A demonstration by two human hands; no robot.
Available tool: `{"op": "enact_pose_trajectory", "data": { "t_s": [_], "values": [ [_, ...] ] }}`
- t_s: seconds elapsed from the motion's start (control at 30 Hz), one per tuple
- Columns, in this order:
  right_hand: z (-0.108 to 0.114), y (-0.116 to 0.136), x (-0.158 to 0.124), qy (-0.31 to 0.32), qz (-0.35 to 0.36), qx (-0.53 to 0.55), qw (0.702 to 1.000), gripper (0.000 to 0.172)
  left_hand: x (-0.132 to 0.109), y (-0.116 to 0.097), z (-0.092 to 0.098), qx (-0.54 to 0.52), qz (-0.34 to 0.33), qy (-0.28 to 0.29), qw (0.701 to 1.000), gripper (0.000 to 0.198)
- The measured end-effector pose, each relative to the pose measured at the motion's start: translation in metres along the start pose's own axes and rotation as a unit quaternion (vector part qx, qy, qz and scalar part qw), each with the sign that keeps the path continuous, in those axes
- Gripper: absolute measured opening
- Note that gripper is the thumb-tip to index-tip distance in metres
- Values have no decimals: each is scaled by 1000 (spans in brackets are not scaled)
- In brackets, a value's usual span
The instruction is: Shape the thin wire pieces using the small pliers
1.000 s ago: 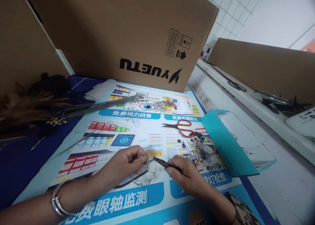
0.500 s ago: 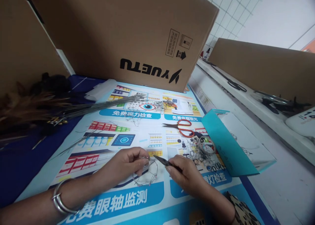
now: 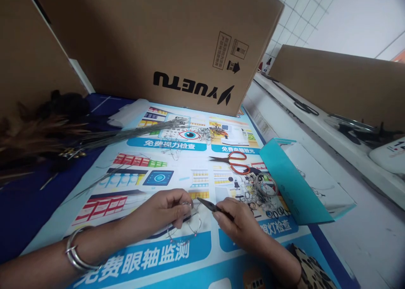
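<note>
Between the thumb and forefinger of my left hand point(image 3: 169, 209) is pinched a thin wire loop with small pinkish beads point(image 3: 185, 240), which hangs below the fingers. My right hand point(image 3: 236, 221) is closed round dark pliers point(image 3: 209, 204). The pliers' narrow jaws point left, close to my left fingertips; whether they touch the wire I cannot tell. Red-handled scissors point(image 3: 232, 161) lie beyond my right hand. To the right of them sits a tangled pile of wire pieces and rings point(image 3: 261, 192).
A large cardboard box point(image 3: 158, 36) stands at the back. On the right an open teal box point(image 3: 284, 183) holds some wire bits. A bundle of thin wires point(image 3: 139, 130) and brown feathers point(image 3: 41, 124) lie left. A white ledge point(image 3: 335, 133) runs along the right.
The beaded wire loop has swung slightly down and to the left under my left hand. Both hands and the pliers stay almost in place; the view has shifted a little.
</note>
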State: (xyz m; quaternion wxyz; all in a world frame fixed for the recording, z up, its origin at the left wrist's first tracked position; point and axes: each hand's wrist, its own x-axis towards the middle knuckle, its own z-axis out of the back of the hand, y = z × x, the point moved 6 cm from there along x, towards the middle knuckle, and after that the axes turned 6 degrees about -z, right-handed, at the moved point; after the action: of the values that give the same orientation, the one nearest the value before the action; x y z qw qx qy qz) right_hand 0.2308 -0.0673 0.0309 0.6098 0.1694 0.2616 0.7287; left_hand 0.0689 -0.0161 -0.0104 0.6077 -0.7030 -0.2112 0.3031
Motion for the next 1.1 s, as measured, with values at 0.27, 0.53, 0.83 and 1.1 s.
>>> {"op": "enact_pose_trajectory", "data": {
  "t_s": [0.27, 0.53, 0.83, 1.1],
  "values": [
    [-3, 5, -1, -9, -9, 17, 1000, 17, 0, 0, 3, -39, -5, -28, 999, 19],
    [-2, 7, 1, 20, -38, 71, 997, 26, 1, -1, 1, 36, -22, -10, 999, 16],
    [-5, 9, -1, 21, -41, 80, 996, 23, 0, -1, 3, 86, 13, -15, 996, 24],
    [-6, 8, -1, 16, -39, 86, 995, 24, 0, -10, 2, 89, -18, 18, 996, 24]
  ]
}}
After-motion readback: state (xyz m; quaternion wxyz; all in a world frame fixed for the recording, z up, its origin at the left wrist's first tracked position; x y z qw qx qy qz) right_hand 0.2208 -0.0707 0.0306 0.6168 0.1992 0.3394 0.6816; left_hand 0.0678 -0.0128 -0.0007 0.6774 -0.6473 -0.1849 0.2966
